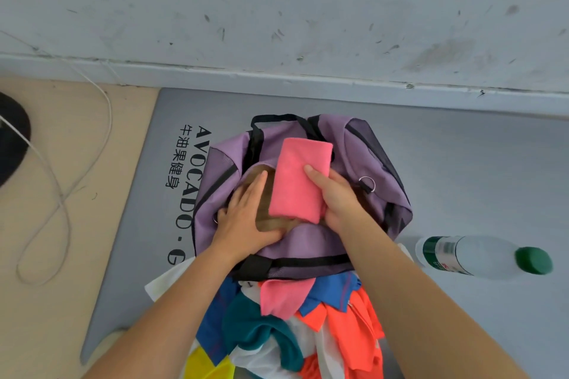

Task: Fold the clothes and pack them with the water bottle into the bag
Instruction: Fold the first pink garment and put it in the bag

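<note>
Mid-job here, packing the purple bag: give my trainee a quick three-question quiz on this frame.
1. True or false: the water bottle is already inside the purple bag.
2. Which hand grips the folded pink cloth? A) left hand B) right hand C) neither
3. Fill in: the pile of unfolded clothes lies on the ____ side of the bag, toward the person.

Key: 1 false, it lies on the grey mat to the right of the bag. 2 B; the left hand presses flat at the bag's opening. 3 near.

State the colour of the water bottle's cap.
Green; the cap shows in the head view.
</note>
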A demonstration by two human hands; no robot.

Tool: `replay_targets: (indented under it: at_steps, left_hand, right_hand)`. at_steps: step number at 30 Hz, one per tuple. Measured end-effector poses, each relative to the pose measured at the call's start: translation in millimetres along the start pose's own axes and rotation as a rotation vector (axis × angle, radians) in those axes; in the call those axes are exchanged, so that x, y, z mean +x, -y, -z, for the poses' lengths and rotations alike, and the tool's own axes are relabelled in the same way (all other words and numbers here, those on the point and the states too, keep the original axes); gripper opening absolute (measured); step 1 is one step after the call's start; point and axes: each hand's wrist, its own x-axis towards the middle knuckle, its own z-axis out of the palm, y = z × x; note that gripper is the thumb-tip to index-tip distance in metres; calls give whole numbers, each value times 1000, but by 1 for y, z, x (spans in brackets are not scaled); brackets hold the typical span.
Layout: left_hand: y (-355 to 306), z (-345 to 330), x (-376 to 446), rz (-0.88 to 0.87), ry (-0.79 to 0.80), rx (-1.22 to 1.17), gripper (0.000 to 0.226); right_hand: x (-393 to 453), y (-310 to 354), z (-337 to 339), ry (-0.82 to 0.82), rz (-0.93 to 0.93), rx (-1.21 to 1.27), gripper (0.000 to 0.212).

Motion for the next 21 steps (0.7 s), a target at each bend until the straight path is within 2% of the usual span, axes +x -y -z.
replay_targets:
  at_steps: [2,4,7,10,14,16,18,21]
  left_hand:
    - [4,3,-1,-41,-61,-70,101]
    - [9,7,0,-76,-228,-139,79]
    - [10,22,8,31,-437,-130,55]
    - [4,36,19,51,-413,-86,41]
    - [-1,56,25,-112,-408,-91,19]
    - [-4,73,28,-125,-382,-189,10]
    - [-10,95,33,-60,-340,-390,12]
    - [-25,128,45,-10,-330,-512,11]
  right_hand:
    - [4,5,-7,-25,2,-24,35]
    - [3,20,-8,-7,46,-42,33]
    - [-7,49,-4,49,122,-25,32]
    - [-21,75,-6,80,179,26,32]
    - [-37,95,-17,117,236,15,34]
    - [-41,103,-20,125,283,38,32]
    - [-46,108,-19,167,311,65,32]
    - [-54,106,-10,340,178,-27,36]
